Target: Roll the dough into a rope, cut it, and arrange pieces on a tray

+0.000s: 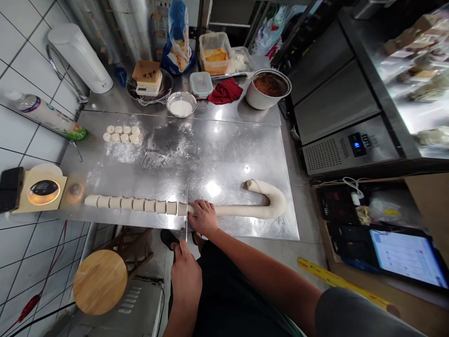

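A long pale dough rope (245,210) lies on the steel table (224,173), curling back on itself at its right end. My right hand (203,217) rests over the rope and holds it near its cut end. My left hand (184,276) grips the handle of a thin knife (186,217), whose blade stands upright at the rope's cut end, just left of my right fingers. A row of cut dough pieces (138,204) runs leftward from the blade. Several small dough rounds (119,135) sit in floured rows farther back.
Spilled flour (157,145) marks the table. Along the back stand a bowl of flour (181,105), a red cloth (225,91) and a white pot of brown filling (268,89). A wooden stool (100,281) stands below the near edge, with steel refrigerated counters (336,107) to the right.
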`<control>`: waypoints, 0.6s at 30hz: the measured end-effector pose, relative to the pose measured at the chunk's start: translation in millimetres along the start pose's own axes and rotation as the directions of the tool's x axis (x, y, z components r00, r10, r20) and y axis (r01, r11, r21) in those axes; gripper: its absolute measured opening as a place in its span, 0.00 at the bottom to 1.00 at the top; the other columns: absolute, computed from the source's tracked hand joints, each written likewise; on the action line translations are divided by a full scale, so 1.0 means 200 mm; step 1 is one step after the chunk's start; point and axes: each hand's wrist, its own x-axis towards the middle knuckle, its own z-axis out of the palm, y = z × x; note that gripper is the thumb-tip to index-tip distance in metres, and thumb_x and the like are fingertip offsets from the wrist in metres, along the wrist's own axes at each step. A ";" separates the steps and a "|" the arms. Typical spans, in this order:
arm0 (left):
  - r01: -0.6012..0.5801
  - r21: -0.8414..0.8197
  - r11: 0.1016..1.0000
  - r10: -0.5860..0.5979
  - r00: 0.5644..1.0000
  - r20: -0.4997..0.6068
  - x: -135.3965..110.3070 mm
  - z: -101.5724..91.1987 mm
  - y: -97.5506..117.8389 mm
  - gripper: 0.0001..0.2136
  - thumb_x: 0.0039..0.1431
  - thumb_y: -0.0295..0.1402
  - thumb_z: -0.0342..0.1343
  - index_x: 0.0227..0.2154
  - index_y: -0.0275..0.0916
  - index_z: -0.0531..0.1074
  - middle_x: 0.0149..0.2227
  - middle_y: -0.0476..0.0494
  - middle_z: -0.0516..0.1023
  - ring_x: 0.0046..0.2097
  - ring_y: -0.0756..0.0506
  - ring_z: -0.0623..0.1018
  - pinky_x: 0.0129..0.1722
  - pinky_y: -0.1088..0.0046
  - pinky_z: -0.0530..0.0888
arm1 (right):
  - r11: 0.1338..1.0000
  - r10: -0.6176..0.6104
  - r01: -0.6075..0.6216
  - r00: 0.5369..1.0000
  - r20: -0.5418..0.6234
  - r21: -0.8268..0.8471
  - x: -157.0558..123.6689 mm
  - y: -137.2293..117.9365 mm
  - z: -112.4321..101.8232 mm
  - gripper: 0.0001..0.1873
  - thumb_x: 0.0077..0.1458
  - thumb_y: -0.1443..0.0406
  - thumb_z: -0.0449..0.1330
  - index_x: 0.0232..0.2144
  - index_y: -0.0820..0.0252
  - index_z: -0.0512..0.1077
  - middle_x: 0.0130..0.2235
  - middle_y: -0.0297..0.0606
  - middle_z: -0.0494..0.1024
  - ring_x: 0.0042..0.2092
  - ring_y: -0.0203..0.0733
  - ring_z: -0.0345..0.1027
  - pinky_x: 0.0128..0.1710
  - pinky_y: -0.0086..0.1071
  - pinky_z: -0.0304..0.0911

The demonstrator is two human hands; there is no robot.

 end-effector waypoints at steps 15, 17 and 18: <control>-0.039 0.002 0.999 0.039 0.990 -0.139 -0.02 -0.06 0.10 0.07 0.73 0.26 0.44 0.48 0.38 0.66 0.43 0.43 0.78 0.34 0.47 0.80 0.27 0.71 0.62 | 0.999 -0.034 0.034 0.999 -0.016 0.010 -0.08 0.18 -0.15 0.21 0.60 0.60 0.63 0.55 0.56 0.73 0.53 0.43 0.77 0.56 0.51 0.66 0.61 0.45 0.57; -0.055 -0.019 0.998 0.052 0.989 -0.139 -0.06 -0.06 0.14 0.06 0.72 0.26 0.46 0.47 0.39 0.65 0.42 0.43 0.78 0.35 0.47 0.80 0.28 0.71 0.63 | 1.000 -0.007 0.007 1.000 0.008 -0.001 -0.09 0.22 -0.17 0.20 0.60 0.59 0.64 0.53 0.55 0.75 0.52 0.42 0.78 0.55 0.51 0.67 0.58 0.45 0.58; -0.064 -0.029 0.998 0.060 0.990 -0.124 -0.06 -0.05 0.16 0.06 0.72 0.26 0.46 0.46 0.39 0.65 0.42 0.43 0.78 0.35 0.46 0.80 0.28 0.71 0.63 | 1.000 0.001 -0.001 1.000 0.015 -0.005 -0.09 0.22 -0.16 0.19 0.60 0.58 0.64 0.53 0.54 0.75 0.52 0.42 0.78 0.54 0.51 0.67 0.58 0.44 0.58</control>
